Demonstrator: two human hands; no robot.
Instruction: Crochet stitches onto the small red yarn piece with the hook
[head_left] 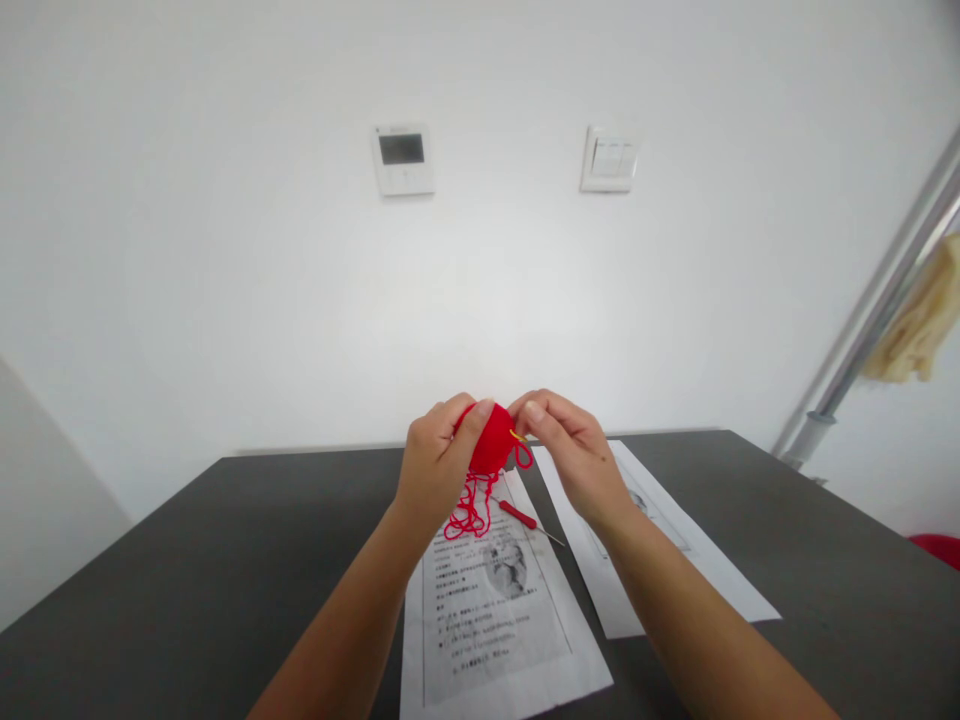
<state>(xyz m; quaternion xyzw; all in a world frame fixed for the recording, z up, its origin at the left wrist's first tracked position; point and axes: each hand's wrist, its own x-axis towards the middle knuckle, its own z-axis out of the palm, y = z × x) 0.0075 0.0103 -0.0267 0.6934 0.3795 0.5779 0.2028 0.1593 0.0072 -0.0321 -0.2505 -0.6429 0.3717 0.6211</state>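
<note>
My left hand (435, 455) is closed around a rounded piece of red yarn work (491, 440), its thumb pressed on the front. At the right side of this piece my right hand (566, 435) is closed in a pinch, thumb against forefinger. Just by these fingertips a small yellow piece (517, 436) shows at the red surface; its kind is too small to tell. A loop of red yarn (523, 456) sticks out below it. Loose tangled red yarn (469, 515) hangs down over the paper. What lies between my right fingertips is hidden.
A printed sheet (502, 640) lies on the dark table (300, 560) under my hands. A crochet hook with a red handle (517, 514) rests on it. Another printed sheet (720, 580) is under my right forearm. Behind the table stands a white wall (487, 280).
</note>
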